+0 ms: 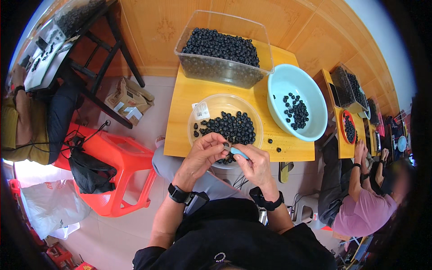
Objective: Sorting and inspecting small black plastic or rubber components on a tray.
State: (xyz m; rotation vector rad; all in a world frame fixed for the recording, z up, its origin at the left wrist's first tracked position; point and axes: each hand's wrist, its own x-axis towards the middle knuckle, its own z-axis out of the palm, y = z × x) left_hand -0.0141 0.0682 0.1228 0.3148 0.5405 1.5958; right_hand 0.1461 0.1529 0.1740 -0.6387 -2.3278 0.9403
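Clearly, in the head view both hands work close together over the near edge of the yellow worktop (290, 150). The right hand (255, 165) is closed around a blue-handled tool (239, 153), whose grey tip points toward the left hand (204, 156). The left hand's thumb and fingers pinch a small dark piece (226, 144) at that tip; its outline is too small to make out.

Just beyond and partly beneath the hands sits a shallow, translucent round tray (258, 118), with black, round, holed parts (234, 128) heaped inside and a white label (200, 110) at its left. A clear rectangular bin (216, 74), piled with similar black parts, stands behind it. To the right, a pale-blue basin (315, 96) holds a loose cluster, and a few pieces (278, 149) lie on the wood between tray and basin.
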